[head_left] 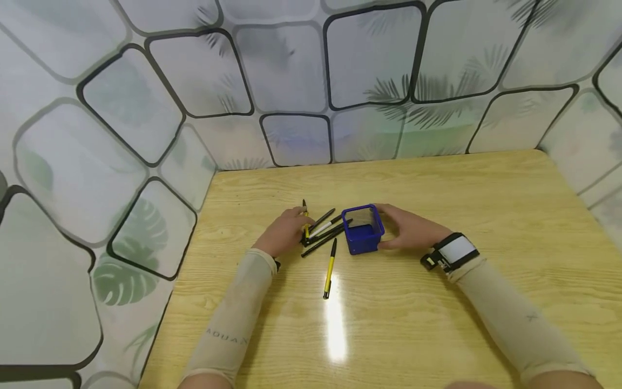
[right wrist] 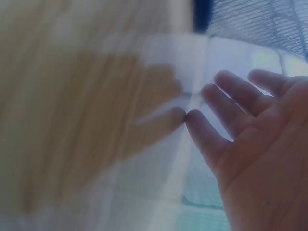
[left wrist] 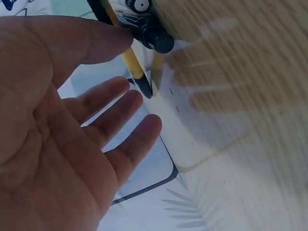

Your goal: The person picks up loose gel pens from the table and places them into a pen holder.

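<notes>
My left hand [head_left: 286,229] reaches over the left side of a loose pile of pens. A yellow pen [left wrist: 130,60] with a dark tip lies between the thumb and the hidden index finger; the other fingers spread loosely. Beside it are several dark pens [head_left: 326,237] and a white-barrelled pen [head_left: 323,229]. My right hand [head_left: 410,227] holds a square blue mesh pen holder [head_left: 363,246] at its right side, thumb toward the front edge and fingers toward the back. In the right wrist view, the holder's mesh [right wrist: 260,24] appears beyond the fingers.
Another yellow pen [head_left: 329,273] lies separately on the wooden table [head_left: 437,313], in front of the pile. A patterned wall [head_left: 291,70] rises along the table's back and left edges. Light reflects off the glossy tabletop.
</notes>
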### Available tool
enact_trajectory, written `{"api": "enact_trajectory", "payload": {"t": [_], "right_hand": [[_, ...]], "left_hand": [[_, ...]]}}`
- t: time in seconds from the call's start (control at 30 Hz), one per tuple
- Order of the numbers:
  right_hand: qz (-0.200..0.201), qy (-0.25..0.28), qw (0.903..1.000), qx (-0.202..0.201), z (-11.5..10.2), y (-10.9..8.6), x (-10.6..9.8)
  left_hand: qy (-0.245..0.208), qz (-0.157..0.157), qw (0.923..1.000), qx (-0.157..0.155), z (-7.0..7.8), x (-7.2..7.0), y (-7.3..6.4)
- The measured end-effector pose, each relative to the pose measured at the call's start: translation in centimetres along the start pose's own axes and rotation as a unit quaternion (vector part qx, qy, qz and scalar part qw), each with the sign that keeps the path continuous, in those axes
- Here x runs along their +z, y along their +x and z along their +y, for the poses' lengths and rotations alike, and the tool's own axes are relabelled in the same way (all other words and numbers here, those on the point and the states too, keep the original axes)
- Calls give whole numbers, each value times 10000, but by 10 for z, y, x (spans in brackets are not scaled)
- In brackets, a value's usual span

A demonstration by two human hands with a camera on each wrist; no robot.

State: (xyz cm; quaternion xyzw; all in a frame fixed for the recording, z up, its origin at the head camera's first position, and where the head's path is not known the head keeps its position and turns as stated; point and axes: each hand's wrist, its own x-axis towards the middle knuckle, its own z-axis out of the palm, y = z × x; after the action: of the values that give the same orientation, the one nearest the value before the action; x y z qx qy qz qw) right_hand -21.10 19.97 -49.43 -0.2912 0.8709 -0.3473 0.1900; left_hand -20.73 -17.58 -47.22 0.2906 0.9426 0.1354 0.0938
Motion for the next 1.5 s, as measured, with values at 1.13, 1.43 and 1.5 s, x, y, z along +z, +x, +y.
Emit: {"api": "enact_trajectory", "payload": {"t": [1.13,1.43,1.5], "right_hand": [[470,2815,9564,-622,6,25,34],[465,2819,9567,-553,7,27,35],[448,2865,9556,-525,7,28,35]], "left_hand": [[-166,673,9936,-888,36,18,8],[-8,528,9940,-960,41,14,12],[-17,571,9933,-1007,40,9,11]]}}
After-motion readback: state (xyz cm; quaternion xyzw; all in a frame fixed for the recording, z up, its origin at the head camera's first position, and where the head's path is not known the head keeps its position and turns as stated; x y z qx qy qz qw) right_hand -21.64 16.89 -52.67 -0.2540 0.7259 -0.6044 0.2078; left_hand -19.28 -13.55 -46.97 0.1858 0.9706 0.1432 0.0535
